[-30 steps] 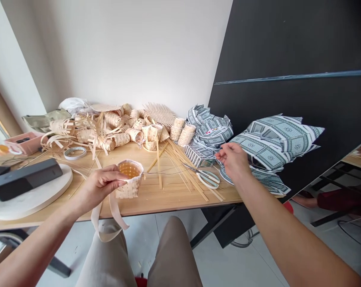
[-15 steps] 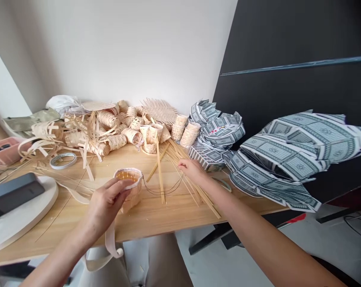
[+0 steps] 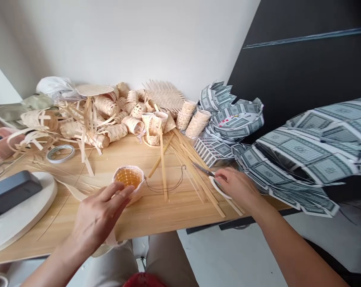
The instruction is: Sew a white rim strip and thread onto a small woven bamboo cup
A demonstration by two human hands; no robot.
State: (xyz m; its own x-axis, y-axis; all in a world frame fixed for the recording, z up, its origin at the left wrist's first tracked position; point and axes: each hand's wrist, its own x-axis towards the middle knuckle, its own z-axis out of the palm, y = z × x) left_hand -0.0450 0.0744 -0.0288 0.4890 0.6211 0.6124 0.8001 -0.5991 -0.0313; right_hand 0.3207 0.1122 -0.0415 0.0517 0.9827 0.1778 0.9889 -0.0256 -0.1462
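In front of me a small woven basket [image 3: 129,177] with a white-wrapped rim stands upright. My left hand [image 3: 101,211] is at its near left side, fingers bent against the rim; the thumb is mostly hidden. From the rim a dark thread [image 3: 165,189] loops to the right over the table. My right hand [image 3: 237,185] has its fingers closed at the handles of a pair of scissors [image 3: 202,169], which lie over thin bamboo strips [image 3: 195,159] with the blades pointing away to the left. A pale strap hangs below my left hand.
Several woven cylinders [image 3: 107,105] and loose strips are heaped at the back. A tape roll [image 3: 60,153] and a round white board [image 3: 48,199] carrying a dark box lie left. Structures of folded playing cards [image 3: 302,151] stand right. The table's front edge [image 3: 156,231] is close to my legs.
My right hand has let go of the thread and moved right and toward me, onto the scissors. My left hand's pinch on the rim has loosened. The view has shifted slightly.
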